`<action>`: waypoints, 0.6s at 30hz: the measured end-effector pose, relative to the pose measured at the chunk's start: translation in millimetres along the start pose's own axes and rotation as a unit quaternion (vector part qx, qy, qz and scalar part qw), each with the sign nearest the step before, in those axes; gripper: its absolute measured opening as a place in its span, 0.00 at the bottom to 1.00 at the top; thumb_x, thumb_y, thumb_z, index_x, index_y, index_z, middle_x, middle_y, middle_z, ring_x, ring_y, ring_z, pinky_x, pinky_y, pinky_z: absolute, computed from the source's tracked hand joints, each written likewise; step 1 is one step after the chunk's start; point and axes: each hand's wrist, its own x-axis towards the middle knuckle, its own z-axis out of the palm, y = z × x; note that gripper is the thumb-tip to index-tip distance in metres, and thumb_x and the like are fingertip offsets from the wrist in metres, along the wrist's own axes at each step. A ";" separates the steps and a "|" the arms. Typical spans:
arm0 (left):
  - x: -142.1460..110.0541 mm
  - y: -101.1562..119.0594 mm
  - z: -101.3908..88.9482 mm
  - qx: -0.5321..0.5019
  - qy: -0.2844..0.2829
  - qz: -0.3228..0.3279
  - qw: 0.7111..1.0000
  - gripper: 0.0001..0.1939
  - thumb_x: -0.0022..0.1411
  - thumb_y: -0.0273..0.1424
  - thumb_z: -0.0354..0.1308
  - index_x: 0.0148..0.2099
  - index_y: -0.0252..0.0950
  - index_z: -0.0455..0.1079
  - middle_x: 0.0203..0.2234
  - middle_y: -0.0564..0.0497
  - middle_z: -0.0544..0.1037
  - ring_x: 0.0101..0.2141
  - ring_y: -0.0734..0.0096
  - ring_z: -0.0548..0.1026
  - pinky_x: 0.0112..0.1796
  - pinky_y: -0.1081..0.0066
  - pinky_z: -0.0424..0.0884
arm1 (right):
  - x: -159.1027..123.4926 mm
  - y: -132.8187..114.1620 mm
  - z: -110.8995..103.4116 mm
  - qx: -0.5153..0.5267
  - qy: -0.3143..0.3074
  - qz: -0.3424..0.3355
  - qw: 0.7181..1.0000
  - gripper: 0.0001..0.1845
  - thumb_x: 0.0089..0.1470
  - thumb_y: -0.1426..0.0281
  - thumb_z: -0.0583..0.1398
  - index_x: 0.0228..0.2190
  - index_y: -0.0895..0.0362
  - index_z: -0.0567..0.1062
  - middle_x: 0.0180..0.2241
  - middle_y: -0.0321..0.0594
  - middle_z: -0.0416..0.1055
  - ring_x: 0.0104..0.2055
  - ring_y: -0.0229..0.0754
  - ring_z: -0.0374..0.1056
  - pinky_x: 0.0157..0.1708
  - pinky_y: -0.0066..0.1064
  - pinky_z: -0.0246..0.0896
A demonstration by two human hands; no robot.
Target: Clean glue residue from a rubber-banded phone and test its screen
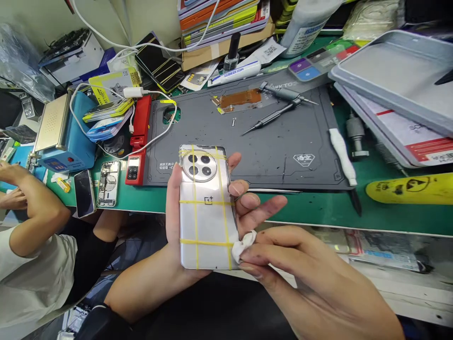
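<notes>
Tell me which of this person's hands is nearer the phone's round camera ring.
Left. The left hand cradles the phone, its thumb beside the camera ring; the right hand is farther off, near the phone's lower right corner, pinching a white tissue.

On my feed, the left fingers [262, 215] and right fingers [283, 237] are bare and short-nailed; plain black clothing [226, 307] fills the lower middle of the frame.
</notes>
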 end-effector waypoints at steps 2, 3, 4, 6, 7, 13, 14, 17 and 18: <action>-0.6 1.2 -0.5 0.018 0.007 0.008 1.000 0.41 0.66 0.61 0.49 0.66 0.35 0.68 0.29 0.54 0.71 0.29 0.77 0.73 0.51 0.65 0.78 | 1.0 -2.0 0.2 -0.011 0.002 -0.014 1.000 0.07 0.69 0.69 0.62 0.36 0.50 0.79 0.35 0.35 0.75 0.34 0.33 0.75 0.33 0.19 0.73; -0.8 1.9 -0.7 0.027 0.012 0.012 1.000 0.40 0.66 0.61 0.49 0.65 0.35 0.69 0.29 0.55 0.70 0.28 0.78 0.71 0.48 0.68 0.78 | 1.9 -3.4 0.2 -0.014 -0.001 -0.028 1.000 0.08 0.69 0.70 0.62 0.36 0.51 0.79 0.34 0.36 0.75 0.32 0.32 0.75 0.32 0.19 0.72; -1.0 2.5 -0.8 0.035 0.015 0.016 0.999 0.39 0.66 0.60 0.49 0.64 0.35 0.70 0.29 0.55 0.70 0.27 0.79 0.68 0.44 0.71 0.77 | 2.9 -4.9 0.2 -0.016 -0.006 -0.043 0.999 0.08 0.69 0.71 0.62 0.36 0.52 0.80 0.34 0.36 0.75 0.32 0.32 0.75 0.31 0.18 0.72; -1.0 3.5 -1.2 0.049 0.016 0.023 0.998 0.38 0.66 0.60 0.49 0.62 0.36 0.71 0.29 0.55 0.68 0.25 0.81 0.64 0.38 0.75 0.73 | 4.2 -7.8 0.7 -0.018 -0.020 -0.071 0.997 0.07 0.67 0.74 0.62 0.36 0.53 0.80 0.33 0.36 0.75 0.31 0.31 0.76 0.31 0.17 0.73; -0.7 3.7 -1.4 0.056 0.015 0.027 0.998 0.37 0.67 0.60 0.49 0.62 0.36 0.72 0.29 0.55 0.68 0.25 0.82 0.61 0.34 0.76 0.70 | 4.4 -9.1 1.3 -0.016 -0.027 -0.081 0.996 0.08 0.66 0.76 0.62 0.36 0.54 0.80 0.32 0.36 0.75 0.31 0.31 0.76 0.32 0.17 0.73; 0.6 2.5 -2.6 0.095 0.001 0.045 0.994 0.39 0.67 0.63 0.42 0.58 0.38 0.73 0.28 0.56 0.63 0.23 0.83 0.57 0.27 0.79 0.59 | -1.0 -15.0 10.8 0.021 -0.067 -0.096 0.993 0.12 0.62 0.82 0.62 0.41 0.54 0.78 0.34 0.35 0.75 0.34 0.32 0.76 0.36 0.19 0.74; 0.6 2.2 -2.6 0.096 0.002 0.047 0.994 0.40 0.66 0.64 0.41 0.58 0.37 0.73 0.28 0.56 0.63 0.23 0.83 0.56 0.27 0.79 0.59 | -1.6 -15.7 12.6 0.028 -0.070 -0.097 0.992 0.12 0.62 0.82 0.63 0.42 0.54 0.77 0.35 0.36 0.74 0.35 0.32 0.76 0.38 0.19 0.74; 0.1 1.9 -2.5 0.096 0.015 0.054 0.994 0.43 0.64 0.67 0.40 0.57 0.38 0.73 0.28 0.57 0.62 0.23 0.84 0.56 0.26 0.80 0.60 | -1.7 -17.4 17.3 0.046 -0.065 -0.101 0.992 0.13 0.62 0.82 0.63 0.44 0.54 0.76 0.36 0.36 0.74 0.36 0.32 0.75 0.40 0.20 0.74; -0.1 1.9 -2.3 0.097 0.020 0.056 0.994 0.43 0.64 0.67 0.41 0.57 0.38 0.73 0.28 0.57 0.62 0.22 0.83 0.56 0.25 0.80 0.60 | -1.4 -17.7 18.5 0.051 -0.065 -0.102 0.991 0.14 0.61 0.83 0.63 0.44 0.54 0.76 0.35 0.36 0.73 0.36 0.32 0.75 0.40 0.20 0.73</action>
